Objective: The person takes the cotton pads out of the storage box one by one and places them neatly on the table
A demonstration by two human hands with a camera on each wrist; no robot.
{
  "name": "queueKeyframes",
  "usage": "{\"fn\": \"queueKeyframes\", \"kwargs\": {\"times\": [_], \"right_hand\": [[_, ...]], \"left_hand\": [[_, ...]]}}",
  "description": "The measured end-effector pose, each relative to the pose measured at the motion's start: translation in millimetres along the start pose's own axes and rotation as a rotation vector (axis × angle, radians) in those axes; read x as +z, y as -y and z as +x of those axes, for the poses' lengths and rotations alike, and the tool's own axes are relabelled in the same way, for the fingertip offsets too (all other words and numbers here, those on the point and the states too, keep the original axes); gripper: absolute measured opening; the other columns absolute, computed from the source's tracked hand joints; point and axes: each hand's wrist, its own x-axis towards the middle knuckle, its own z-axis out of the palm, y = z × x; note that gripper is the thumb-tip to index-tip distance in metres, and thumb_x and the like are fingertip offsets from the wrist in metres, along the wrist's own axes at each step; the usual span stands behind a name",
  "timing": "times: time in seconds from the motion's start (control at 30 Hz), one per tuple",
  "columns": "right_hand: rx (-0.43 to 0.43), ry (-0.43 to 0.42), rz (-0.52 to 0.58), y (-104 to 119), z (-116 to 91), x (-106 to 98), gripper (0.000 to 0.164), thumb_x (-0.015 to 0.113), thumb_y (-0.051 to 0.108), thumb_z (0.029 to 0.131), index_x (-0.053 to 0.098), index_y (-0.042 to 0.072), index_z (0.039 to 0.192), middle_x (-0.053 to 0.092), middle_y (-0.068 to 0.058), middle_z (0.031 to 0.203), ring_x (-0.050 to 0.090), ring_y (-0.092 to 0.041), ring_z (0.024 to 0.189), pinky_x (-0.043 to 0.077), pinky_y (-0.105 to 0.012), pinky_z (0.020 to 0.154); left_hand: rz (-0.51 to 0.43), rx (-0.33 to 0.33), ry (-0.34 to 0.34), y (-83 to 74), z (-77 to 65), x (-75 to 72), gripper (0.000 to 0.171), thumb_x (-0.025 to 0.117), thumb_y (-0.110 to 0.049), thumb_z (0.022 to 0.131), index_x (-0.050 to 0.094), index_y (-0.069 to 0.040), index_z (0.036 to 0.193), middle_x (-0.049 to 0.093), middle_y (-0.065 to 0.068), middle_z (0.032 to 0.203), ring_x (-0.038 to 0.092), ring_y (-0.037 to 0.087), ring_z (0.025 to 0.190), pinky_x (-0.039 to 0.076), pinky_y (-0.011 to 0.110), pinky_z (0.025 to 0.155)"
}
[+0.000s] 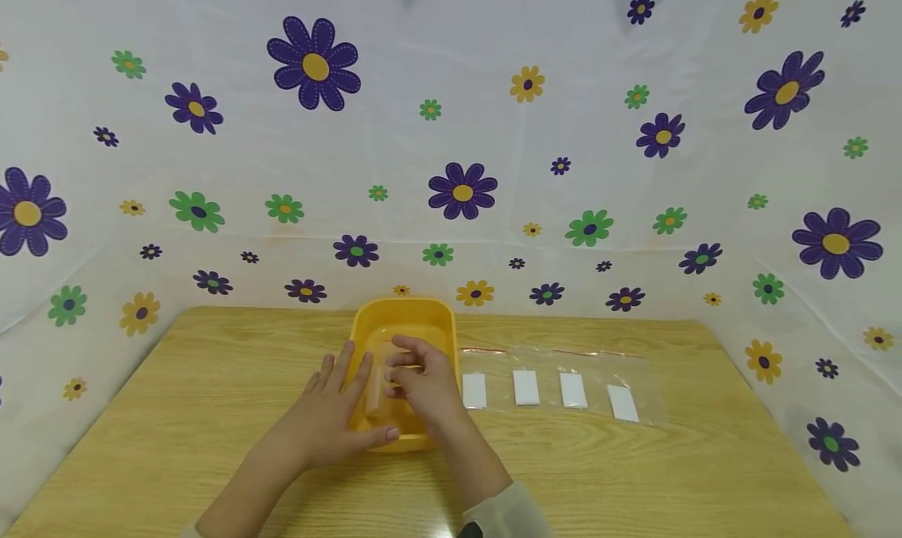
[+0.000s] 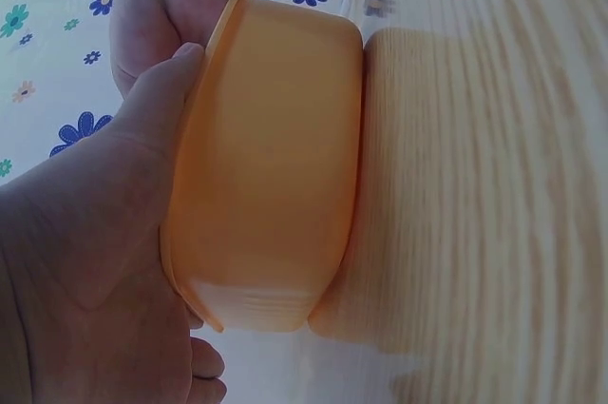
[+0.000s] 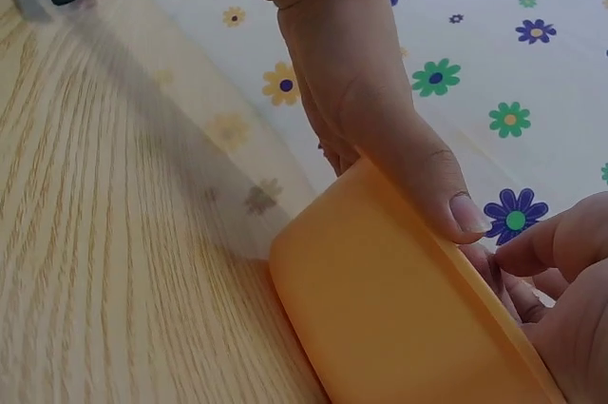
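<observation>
A yellow-orange plastic tray sits on the wooden table. My left hand is spread over its left side, fingers straight across the rim and thumb along the front edge. In the left wrist view the thumb lies on the rim of the tray. My right hand reaches over the right side into the tray with bent fingers. Beside its fingertips is a pale, see-through piece, with a short red line near its top; I cannot tell whether the fingers pinch it.
Right of the tray, several clear zip bags with red strips lie in a row, holding white rectangles such as this one and this white rectangle. A white flower-print cloth hangs behind the table and along both sides.
</observation>
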Motion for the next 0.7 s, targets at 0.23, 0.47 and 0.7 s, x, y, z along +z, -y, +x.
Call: {"fn": "queueKeyframes", "kwargs": {"times": [0.23, 0.47, 0.7], "right_hand": [[-0.064, -0.009, -0.084, 6.9, -2.0, -3.8, 0.05, 0.059, -0.007, 0.092, 0.057, 0.013, 0.138, 0.064, -0.013, 0.104, 0.064, -0.02, 0.084, 0.061, -0.033, 0.075], [-0.071, -0.055, -0.017, 17.4, -0.2, -15.1, 0.075, 0.06, -0.006, 0.092, 0.028, 0.012, 0.158, 0.067, -0.015, 0.103, 0.065, -0.019, 0.084, 0.061, -0.031, 0.077], [-0.045, -0.073, 0.058, 29.0, -0.3, -32.1, 0.05, 0.061, -0.004, 0.093, 0.054, 0.005, 0.142, 0.067, -0.01, 0.1, 0.065, -0.015, 0.083, 0.061, -0.03, 0.079]], "left_hand": [[0.011, -0.001, -0.005, -0.2, 1.1, 1.6, 0.112, 0.053, -0.081, 0.082, 0.02, -0.007, 0.159, 0.001, 0.024, 0.166, 0.01, 0.057, 0.146, 0.018, 0.066, 0.117], [0.011, -0.011, 0.002, -1.2, 0.0, -1.6, 0.113, 0.053, -0.08, 0.083, 0.018, -0.004, 0.159, 0.002, 0.024, 0.166, 0.01, 0.057, 0.146, 0.019, 0.068, 0.116], [0.018, -0.019, 0.008, -1.3, -0.6, -3.7, 0.114, 0.054, -0.08, 0.082, 0.017, -0.004, 0.159, 0.002, 0.024, 0.166, 0.007, 0.056, 0.147, 0.018, 0.068, 0.116]]}}
